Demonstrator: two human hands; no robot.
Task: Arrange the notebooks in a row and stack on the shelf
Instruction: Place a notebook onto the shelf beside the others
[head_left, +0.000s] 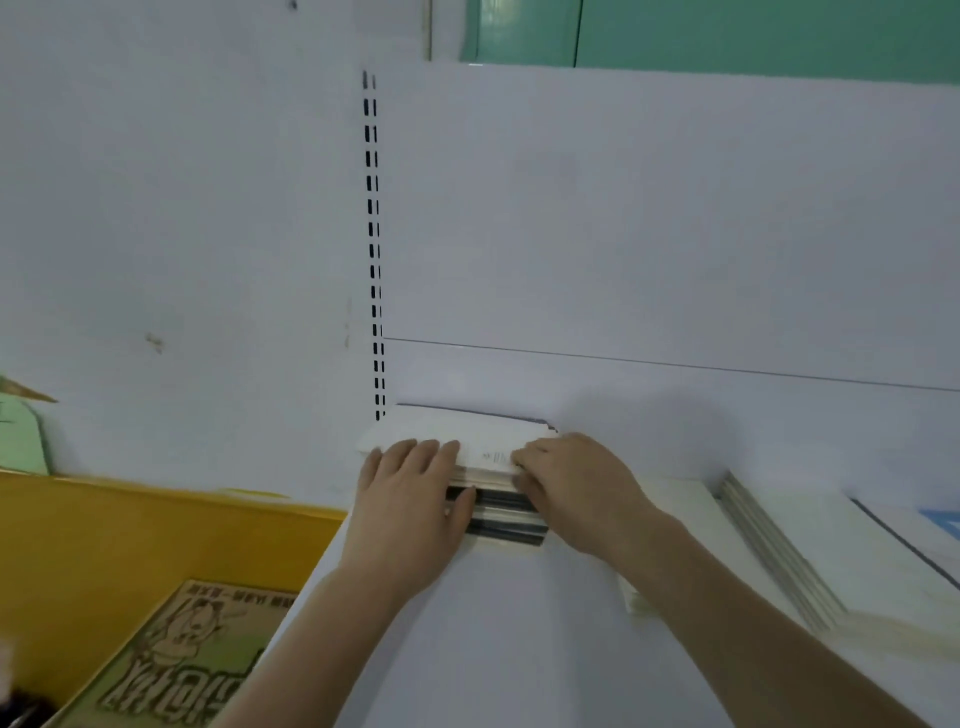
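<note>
A stack of notebooks (488, 457) with a white top cover and dark spines lies at the back left corner of the white shelf (519, 649), against the back panel. My left hand (415, 499) rests on the stack's front left, fingers flat on the top cover and thumb down against the spines. On the stack's front right corner my right hand (571, 483) holds the upper notebooks, with its fingers curled over their edge. More notebooks (779, 561) lie flat in rows on the shelf to the right.
A slotted upright (374, 249) runs up the white back panel behind the stack. Left of the shelf is a yellow surface (130, 540) with a printed green and brown sheet (182, 660) on it. Bare shelf lies in front of the stack.
</note>
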